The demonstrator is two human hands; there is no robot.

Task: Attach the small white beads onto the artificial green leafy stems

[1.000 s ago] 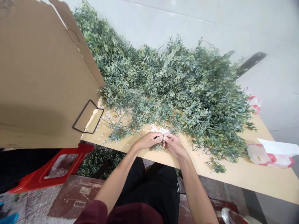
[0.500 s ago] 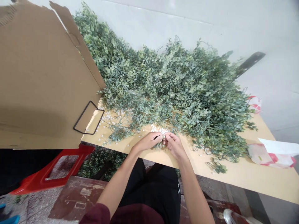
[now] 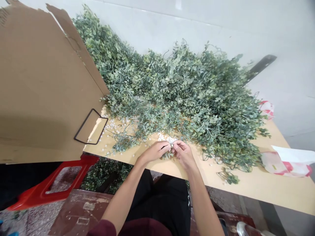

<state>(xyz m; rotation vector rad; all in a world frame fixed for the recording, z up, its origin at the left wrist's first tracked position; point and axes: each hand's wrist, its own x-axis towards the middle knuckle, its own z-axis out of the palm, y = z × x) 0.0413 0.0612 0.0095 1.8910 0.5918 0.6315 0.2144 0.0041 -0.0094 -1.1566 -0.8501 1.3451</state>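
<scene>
The left hand (image 3: 155,151) and right hand (image 3: 183,154) curl nearly shut, fingertips meeting over a small artificial sprig (image 3: 167,155) at the table's edge; exactly what they pinch is hidden. Just beyond lie scattered white beads (image 3: 164,137) on the wooden tabletop (image 3: 248,183), and a large heap of artificial greenery (image 3: 182,88) remains, still tangled, with no finished pieces set apart in view.

A white wall (image 3: 278,39) rises behind a pale wooden tabletop (image 3: 256,186), with a large cardboard sheet (image 3: 44,82) standing at its left end. Below, a red plastic stool (image 3: 86,162) stands just beside a worn brown mat (image 3: 78,213) on the speckled grey floor (image 3: 36,223).
</scene>
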